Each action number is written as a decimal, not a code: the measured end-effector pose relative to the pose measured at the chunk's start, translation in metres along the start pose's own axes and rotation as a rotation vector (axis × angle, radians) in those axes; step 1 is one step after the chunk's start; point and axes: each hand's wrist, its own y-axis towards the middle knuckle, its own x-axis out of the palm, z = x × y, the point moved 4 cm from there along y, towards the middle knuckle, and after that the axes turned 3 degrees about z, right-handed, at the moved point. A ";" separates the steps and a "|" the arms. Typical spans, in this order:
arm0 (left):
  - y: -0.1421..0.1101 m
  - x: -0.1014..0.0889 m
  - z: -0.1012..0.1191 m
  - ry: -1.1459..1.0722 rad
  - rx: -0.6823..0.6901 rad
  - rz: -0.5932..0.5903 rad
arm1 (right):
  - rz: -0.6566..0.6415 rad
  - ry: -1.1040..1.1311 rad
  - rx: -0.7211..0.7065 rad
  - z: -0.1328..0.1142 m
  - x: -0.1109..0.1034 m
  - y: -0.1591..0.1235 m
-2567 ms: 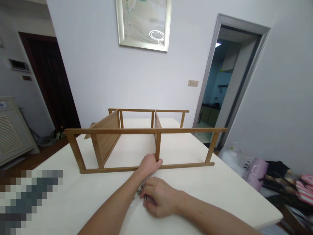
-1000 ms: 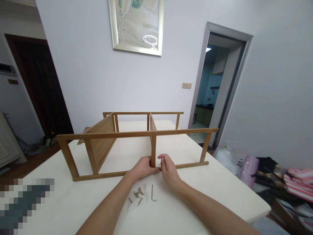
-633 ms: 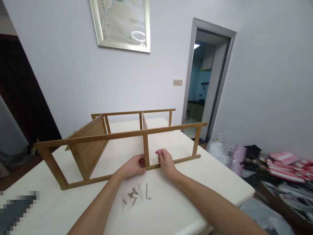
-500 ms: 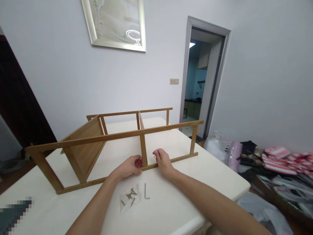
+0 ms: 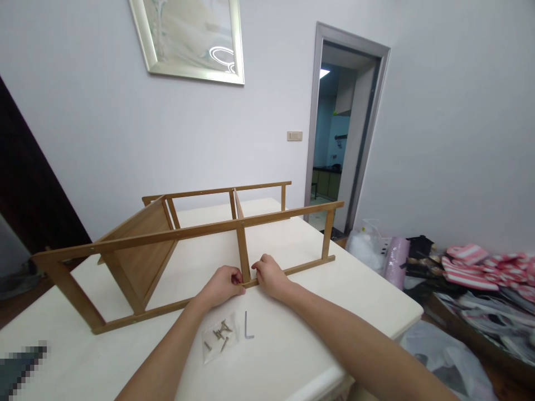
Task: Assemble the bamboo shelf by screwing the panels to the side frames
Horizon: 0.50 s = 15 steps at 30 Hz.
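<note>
"How far along is it looking?"

"The wooden frame [image 5: 200, 228] is lying along the table [image 5: 271, 359], its near and far ladder-like sides seemingly joined by a broad left board [image 5: 150, 262] and a middle one. Screws [image 5: 220, 334] are waiting in a bag [image 5: 209, 353], so I'm guessing some fastening is left."

"And the hands?"

"The left hand [image 5: 221, 285] is curling its thumb and fingers at the foot of the middle post [image 5: 243, 250]; I can't tell whether it's clamping. The right hand [image 5: 270, 277] is bending its fingers just right of that post, hiding anything between them."

"What's everything made of?"

"The wood is showing smooth, honey-brown and square-edged. The clear plastic is crinkling around slim metal shanks, and an L-shaped hex key [image 5: 246, 326] is lying just right of it."
</note>
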 end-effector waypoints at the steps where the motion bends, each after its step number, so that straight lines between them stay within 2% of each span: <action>1: 0.000 0.000 0.001 0.004 0.000 0.014 | -0.022 -0.022 -0.006 -0.001 0.000 0.000; 7: -0.002 0.001 0.005 0.027 0.012 0.070 | -0.108 -0.094 -0.007 -0.006 0.001 0.003; 15: 0.001 0.003 0.004 0.068 0.034 0.103 | -0.093 -0.033 0.021 0.000 -0.002 0.003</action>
